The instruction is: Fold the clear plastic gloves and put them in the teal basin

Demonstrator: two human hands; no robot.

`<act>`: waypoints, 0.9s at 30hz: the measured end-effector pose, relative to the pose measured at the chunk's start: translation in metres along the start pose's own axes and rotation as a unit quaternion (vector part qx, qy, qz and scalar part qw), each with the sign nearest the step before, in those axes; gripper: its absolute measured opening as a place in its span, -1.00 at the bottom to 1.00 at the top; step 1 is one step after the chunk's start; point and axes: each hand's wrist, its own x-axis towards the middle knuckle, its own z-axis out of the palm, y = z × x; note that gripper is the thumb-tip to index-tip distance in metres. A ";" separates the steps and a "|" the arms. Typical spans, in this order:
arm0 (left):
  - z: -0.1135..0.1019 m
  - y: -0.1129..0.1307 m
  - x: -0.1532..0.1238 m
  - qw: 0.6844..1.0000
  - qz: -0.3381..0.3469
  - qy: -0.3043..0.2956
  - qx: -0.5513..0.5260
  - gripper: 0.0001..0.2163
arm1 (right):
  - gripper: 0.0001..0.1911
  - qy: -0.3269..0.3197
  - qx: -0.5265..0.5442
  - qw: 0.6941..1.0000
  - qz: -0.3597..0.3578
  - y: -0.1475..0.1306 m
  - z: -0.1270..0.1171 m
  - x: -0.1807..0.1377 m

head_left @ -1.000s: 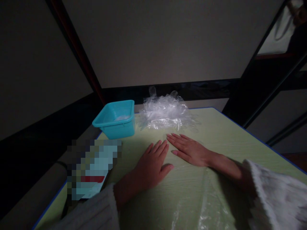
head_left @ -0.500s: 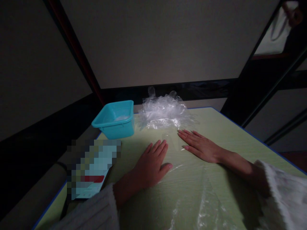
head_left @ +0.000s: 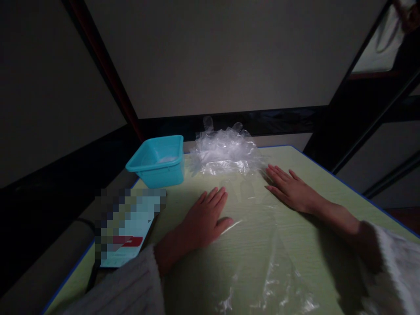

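A clear disposable plastic glove (head_left: 272,271) lies spread on the table, its finger shapes toward the back and its wrinkled cuff end toward me. My left hand (head_left: 205,218) rests flat on the glove's left side, fingers stretched out. To the right of the glove's fingers, my right hand (head_left: 293,192) lies palm down and open; whether it touches the plastic I cannot tell. Behind both hands sits a crumpled pile of clear plastic gloves (head_left: 226,151), with a few finger tips sticking up.
A turquoise plastic basket (head_left: 160,173) stands at the table's back left, something whitish inside. In front of it is a phone or tablet (head_left: 131,232), its lit screen partly blurred. The light green table (head_left: 328,197) has a blue edge and meets a wall panel at the back.
My right hand has slid right and slightly away from me across the table, uncovering more of the glove's fingers. My left hand stays nearly in place.
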 end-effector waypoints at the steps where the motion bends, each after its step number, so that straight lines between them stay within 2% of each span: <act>1: -0.001 -0.003 0.001 1.000 -0.008 0.012 0.005 -0.46 | -0.39 0.016 -0.002 1.000 -0.007 -0.004 -0.003 0.001; 5: -0.005 -0.008 0.002 0.994 -0.046 0.099 0.014 -0.53 | -0.48 0.074 0.052 0.994 -0.055 -0.034 -0.018 0.001; 7: -0.005 -0.003 0.002 0.989 -0.046 0.140 -0.001 -0.57 | -0.51 0.077 0.101 0.989 -0.069 -0.055 -0.024 -0.002; 9: -0.002 0.006 0.002 0.987 -0.029 0.158 -0.025 -0.59 | -0.52 0.051 0.136 0.985 -0.097 -0.076 -0.028 -0.006; 12: 0.006 0.022 0.001 0.991 -0.002 0.123 -0.048 -0.59 | -0.47 -0.008 0.160 0.976 -0.148 -0.099 -0.026 -0.011; 16: 0.014 0.031 0.001 0.997 0.012 0.074 -0.033 -0.57 | -0.43 -0.033 0.158 0.972 -0.170 -0.108 -0.015 -0.014; 23: 0.014 0.021 -0.001 0.998 0.004 0.064 -0.008 -0.55 | -0.31 -0.025 0.124 0.976 -0.179 -0.099 -0.002 -0.017; 27: 0.009 0.011 -0.001 0.999 -0.028 0.040 -0.001 -0.56 | -0.29 -0.026 0.111 0.976 -0.186 -0.098 -0.001 -0.018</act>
